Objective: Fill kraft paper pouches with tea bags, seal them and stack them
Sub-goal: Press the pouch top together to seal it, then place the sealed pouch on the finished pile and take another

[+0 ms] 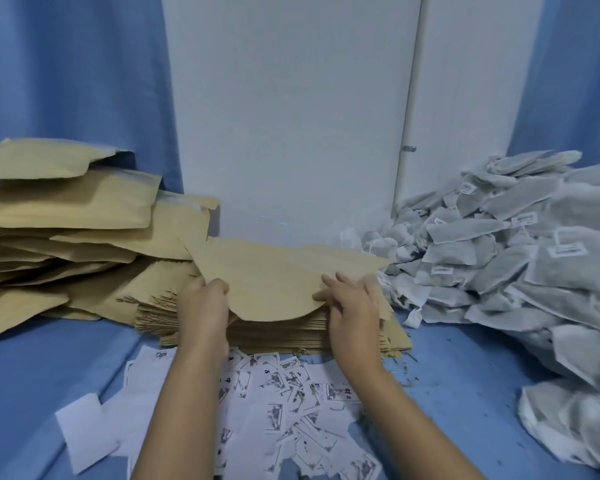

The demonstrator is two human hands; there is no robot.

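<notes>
Top kraft pouch (281,282) is gripped at its near-L edge by the left hand (205,303), fingers curled round it, & is bent up off the stack of flat pouches (291,336) at bench (465,368) centre. On its near-R edge the right hand (354,303) is laid, fingers approx. straight & spread; thumb grip can't be told. Puffy pouches (66,209) are piled at L, tea bags (516,258) heaped at R, paper labels (291,393) scattered in front.

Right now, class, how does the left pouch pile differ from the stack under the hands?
The left pile is sprawling, its pouches puffy and askew; the centre stack is tight, its pouches flat and aligned. No hand touches the left pile; the left hand grips and the right hand rests on the centre stack's top pouch. Both are kraft paper.
</notes>
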